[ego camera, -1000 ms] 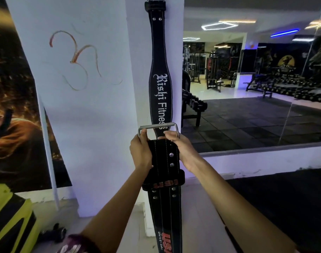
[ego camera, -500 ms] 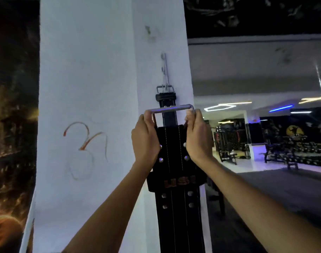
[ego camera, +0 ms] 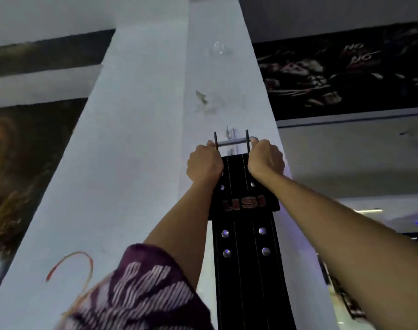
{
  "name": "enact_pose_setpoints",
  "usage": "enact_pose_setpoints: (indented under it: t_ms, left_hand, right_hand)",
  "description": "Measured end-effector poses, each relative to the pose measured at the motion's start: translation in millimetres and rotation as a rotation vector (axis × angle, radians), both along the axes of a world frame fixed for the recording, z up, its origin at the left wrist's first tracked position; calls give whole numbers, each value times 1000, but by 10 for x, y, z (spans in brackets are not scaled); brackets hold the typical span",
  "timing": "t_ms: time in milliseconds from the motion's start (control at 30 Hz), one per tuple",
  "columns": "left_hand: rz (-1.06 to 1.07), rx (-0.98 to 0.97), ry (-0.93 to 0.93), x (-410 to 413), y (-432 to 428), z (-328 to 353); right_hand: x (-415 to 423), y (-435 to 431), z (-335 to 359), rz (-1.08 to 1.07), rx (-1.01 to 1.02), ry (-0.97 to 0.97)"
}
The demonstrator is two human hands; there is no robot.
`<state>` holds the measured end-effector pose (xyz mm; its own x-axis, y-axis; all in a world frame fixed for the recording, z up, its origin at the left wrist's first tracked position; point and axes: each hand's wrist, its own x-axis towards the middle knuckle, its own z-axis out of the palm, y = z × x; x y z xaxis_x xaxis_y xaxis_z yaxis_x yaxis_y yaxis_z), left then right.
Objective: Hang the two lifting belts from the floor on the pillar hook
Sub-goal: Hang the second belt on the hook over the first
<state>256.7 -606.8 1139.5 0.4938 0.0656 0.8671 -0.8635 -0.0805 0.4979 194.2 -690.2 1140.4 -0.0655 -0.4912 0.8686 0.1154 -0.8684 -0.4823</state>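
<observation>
A black lifting belt [ego camera: 244, 234] with silver rivets and red "USI" lettering hangs down against the white pillar [ego camera: 136, 163]. My left hand [ego camera: 204, 166] and my right hand [ego camera: 265, 160] grip its top on either side, just under the metal buckle [ego camera: 231, 141]. The buckle's bar and two prongs are raised level with a small metal hook [ego camera: 228, 132] on the pillar face. The other belt is hidden behind the one I hold.
Dark posters [ego camera: 346, 72] cover the wall at upper right and at left [ego camera: 17, 151]. An orange scribble [ego camera: 70, 265] marks the pillar's lower left. My patterned purple sleeve [ego camera: 141, 294] fills the bottom.
Both hands have lifted the belt's buckle up the pillar to the hook's height. The view has tilted upward, and the first hanging belt is no longer visible.
</observation>
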Motion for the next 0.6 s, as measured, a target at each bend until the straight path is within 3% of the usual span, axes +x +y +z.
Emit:
enact_pose_setpoints:
  t_ms: [133, 300, 367, 467, 600]
  left_hand:
    - [-16, 113, 7, 274, -181, 163]
    - [-72, 77, -86, 348, -187, 55]
    - [-167, -13, -149, 402, -150, -65]
    - [-474, -116, -165, 493, -58, -220]
    - [-653, -142, -60, 482, 2, -224]
  right_hand:
    - [181, -214, 164, 1, 6, 160]
    - [157, -315, -41, -9, -57, 147]
    - [158, -332, -158, 183, -98, 129]
    - [147, -332, -286, 540, -123, 49]
    - [70, -367, -265, 498, -111, -17]
